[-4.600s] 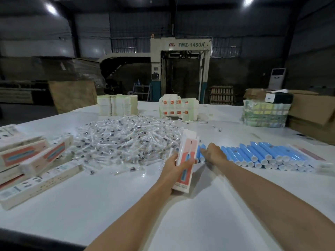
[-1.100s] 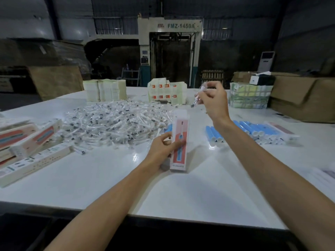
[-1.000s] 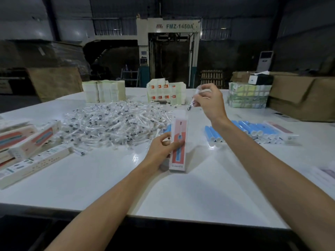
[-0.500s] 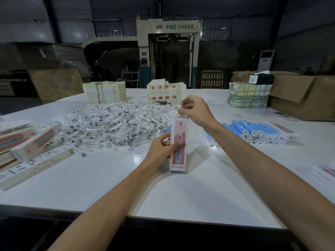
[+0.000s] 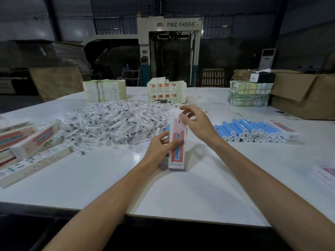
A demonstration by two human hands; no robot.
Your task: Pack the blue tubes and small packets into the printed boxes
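Right now the printed box [image 5: 177, 142] stands on end at the centre of the frame, its foot on the white table [image 5: 181, 196] and a pale flap raised at its top. The left hand [image 5: 160, 147] grips it around the middle, thumb on the printed face, and steadies it upright. The right hand [image 5: 194, 122] sits at the box's mouth with its fingers bent inward. Whether they pinch a packet going in or the flap itself cannot be told. The step in hand looks like loading or closing this one box. If so, the next move calls for seating the contents fully below the rim, then folding and tucking the flap while the left hand keeps the box from tipping. The heap of small packets [image 5: 112, 124] lies just behind and to the left of the box. The blue tubes [image 5: 248, 131] lie in a row at right of centre, and other printed cartons [image 5: 27, 142] lie at the left edge.
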